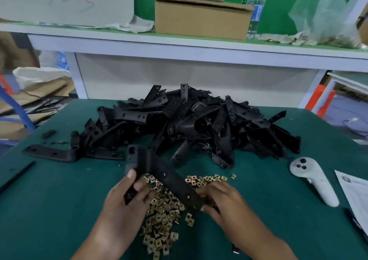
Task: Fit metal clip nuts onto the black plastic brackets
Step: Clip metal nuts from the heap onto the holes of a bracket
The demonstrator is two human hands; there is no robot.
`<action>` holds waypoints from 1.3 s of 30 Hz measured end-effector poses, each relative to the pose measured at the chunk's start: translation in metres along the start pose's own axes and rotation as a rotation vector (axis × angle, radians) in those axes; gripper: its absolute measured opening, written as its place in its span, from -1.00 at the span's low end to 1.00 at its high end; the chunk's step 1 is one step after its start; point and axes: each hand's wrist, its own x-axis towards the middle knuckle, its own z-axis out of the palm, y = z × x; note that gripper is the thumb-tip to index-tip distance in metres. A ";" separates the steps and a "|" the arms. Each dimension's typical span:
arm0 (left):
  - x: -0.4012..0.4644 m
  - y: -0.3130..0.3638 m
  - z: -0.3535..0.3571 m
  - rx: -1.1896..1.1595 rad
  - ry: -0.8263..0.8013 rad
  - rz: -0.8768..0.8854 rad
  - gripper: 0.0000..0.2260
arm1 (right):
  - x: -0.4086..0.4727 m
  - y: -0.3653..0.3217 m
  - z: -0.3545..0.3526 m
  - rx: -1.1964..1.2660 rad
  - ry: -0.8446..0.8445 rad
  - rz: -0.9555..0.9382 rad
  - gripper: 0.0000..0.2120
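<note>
Seen from above a green-topped table (59,210): scattered brass-coloured clip nuts (163,216) lying nearest, spread in a loose band running from the near edge up toward the middle. Held just over them, one black plastic bracket (169,180), L-shaped, its long arm slanted from upper left down to lower right, its short arm rising at the left end with a round hole facing the camera. Gripped at that left end by the left hand (127,202), thumb laid along the upper face, fingers curled beneath. Pinched at the lower right end by the right hand (221,202), fingertips closed on the bracket's edge; whether a nut lay between them could not be told. Off to the right, resting on the table, a white handheld controller (312,180) and the corner of a printed sheet (354,194). To the left, lying flat and apart from the rest, a single bracket (53,152), long axis roughly left to right. Farther back, heaped across the middle of the table, a large pile of brackets (199,120) pointing every way. Beyond the table's far edge, a white shelf (179,44) lined in green, carrying a cardboard box (201,18), a clear water bottle (255,7) and a crumpled plastic bag (326,14). At far left, a pale sack (39,76) among stacked cardboard.
</note>
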 end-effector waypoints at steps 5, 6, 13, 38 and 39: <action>-0.009 -0.007 0.002 0.008 -0.229 -0.166 -0.69 | 0.000 0.002 0.002 -0.045 0.024 0.019 -0.72; -0.011 -0.011 0.003 0.042 -0.256 -0.175 -0.66 | 0.000 0.002 0.002 -0.058 0.035 0.012 -0.74; -0.021 -0.025 0.012 0.936 -0.268 0.148 -0.57 | -0.004 0.003 -0.007 0.291 0.310 0.128 -0.81; -0.028 -0.028 0.019 1.122 -0.218 0.287 -0.69 | -0.005 -0.020 -0.019 1.275 0.036 0.277 -0.86; -0.028 -0.028 0.018 1.138 -0.216 0.292 -0.68 | -0.005 -0.020 -0.020 1.294 0.033 0.277 -0.86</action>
